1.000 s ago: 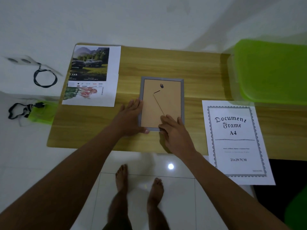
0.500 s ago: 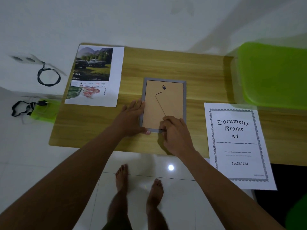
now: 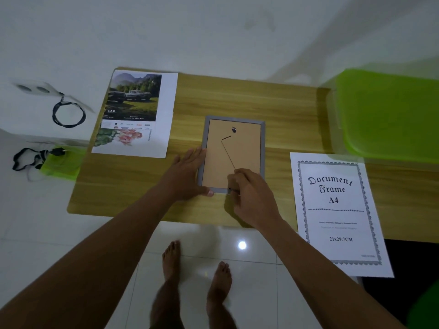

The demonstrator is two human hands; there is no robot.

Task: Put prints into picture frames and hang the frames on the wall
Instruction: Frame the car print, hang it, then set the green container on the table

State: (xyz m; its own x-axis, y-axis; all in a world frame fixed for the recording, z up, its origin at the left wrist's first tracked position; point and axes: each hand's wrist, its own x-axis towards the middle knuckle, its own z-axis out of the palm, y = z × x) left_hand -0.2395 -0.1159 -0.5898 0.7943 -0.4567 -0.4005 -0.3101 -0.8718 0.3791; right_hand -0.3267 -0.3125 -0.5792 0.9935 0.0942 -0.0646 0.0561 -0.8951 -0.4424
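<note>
A grey picture frame [image 3: 262, 148] lies face down in the middle of the wooden table [image 3: 237, 96], its brown backing board [image 3: 240, 148] and small hanging hook up. My left hand [image 3: 187, 176] rests flat against the frame's left edge, fingers straight. My right hand [image 3: 251, 193] curls over the near right corner and pinches a small dark tab at the frame's bottom edge. A print with cars and flowers [image 3: 135, 112] lies at the table's left. A white "Document Frame A4" sheet [image 3: 337, 210] lies at the right, overhanging the near edge.
A translucent green bin lid [image 3: 389, 115] covers the table's far right. On the floor to the left lie a black cable loop [image 3: 67, 115] and a green pouch with a strap [image 3: 59, 162]. My bare feet [image 3: 194, 276] stand on white tiles below the table edge.
My right hand has drawn back from lying flat on the backing to curl over the frame's bottom edge and pinch the tab. My left hand stays on the left edge.
</note>
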